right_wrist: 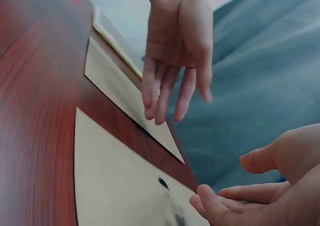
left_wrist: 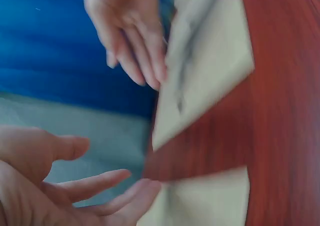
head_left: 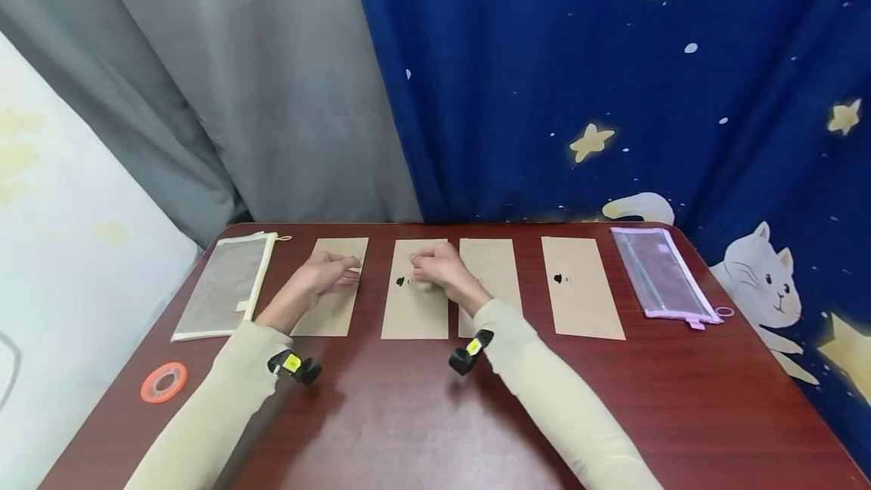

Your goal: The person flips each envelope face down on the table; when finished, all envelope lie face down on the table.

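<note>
Several flat tan kraft-paper rectangles lie in a row across the table. Over the leftmost paper [head_left: 327, 320] is my left hand [head_left: 325, 276], its fingers loosely extended and nothing between them. My right hand [head_left: 442, 267] hovers above the second paper [head_left: 415, 316], which bears a small black hat-like print. In the right wrist view the fingers of my right hand [right_wrist: 270, 186] are relaxed, with the thumb apart from them. The left wrist view shows my left hand [left_wrist: 75, 186] palm inward, facing the right one. Two more papers, the third [head_left: 500, 286] and the fourth [head_left: 588, 305], lie further right.
A cream-edged mesh zip pouch [head_left: 227, 278] lies at the left, and a purple-edged one [head_left: 663, 271] at the right. An orange roll of tape [head_left: 163, 383] is near the left table edge. Curtains [head_left: 286, 97] hang behind the dark red table [head_left: 408, 414].
</note>
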Demonstrator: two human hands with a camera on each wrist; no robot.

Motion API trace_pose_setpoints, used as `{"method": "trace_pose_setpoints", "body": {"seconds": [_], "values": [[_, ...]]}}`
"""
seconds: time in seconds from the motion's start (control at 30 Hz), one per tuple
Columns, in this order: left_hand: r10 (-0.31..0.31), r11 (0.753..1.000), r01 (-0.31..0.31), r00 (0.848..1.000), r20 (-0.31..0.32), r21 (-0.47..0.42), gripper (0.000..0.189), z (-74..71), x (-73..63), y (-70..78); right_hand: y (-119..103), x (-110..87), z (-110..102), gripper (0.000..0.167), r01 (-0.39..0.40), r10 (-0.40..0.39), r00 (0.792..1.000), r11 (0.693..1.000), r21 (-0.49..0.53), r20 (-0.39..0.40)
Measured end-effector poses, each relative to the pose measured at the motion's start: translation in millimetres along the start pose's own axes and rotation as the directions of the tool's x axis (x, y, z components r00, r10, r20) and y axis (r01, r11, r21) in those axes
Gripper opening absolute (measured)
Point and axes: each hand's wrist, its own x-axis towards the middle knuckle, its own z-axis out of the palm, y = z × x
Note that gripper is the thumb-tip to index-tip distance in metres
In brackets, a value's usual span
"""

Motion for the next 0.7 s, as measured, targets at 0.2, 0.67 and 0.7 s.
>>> {"method": "trace_pose_setpoints", "body": {"seconds": [0.2, 0.67, 0.7], "values": [[-0.084, 0.979, 0.116, 0.98, 0.182, -0.171, 0.074, 17.4, 4.6, 14.7, 4, -4.3, -41, 0.048, -0.134, 0.12, 0.988, 0.98, 0.146, 0.097], [-0.135, 0.959, 0.164, 0.981, 0.139, -0.23, 0.074, 38.4, 13.6, 15.6, 18, -6.5, -59, 0.05, -0.275, 0.245, 0.954, 0.945, 0.178, 0.173], [-0.139, 0.959, 0.168, 0.981, 0.137, -0.227, 0.074, 39.5, 13.9, 16.4, 17, -6.3, -59, 0.05, -0.277, 0.245, 0.953, 0.944, 0.181, 0.177]]}}
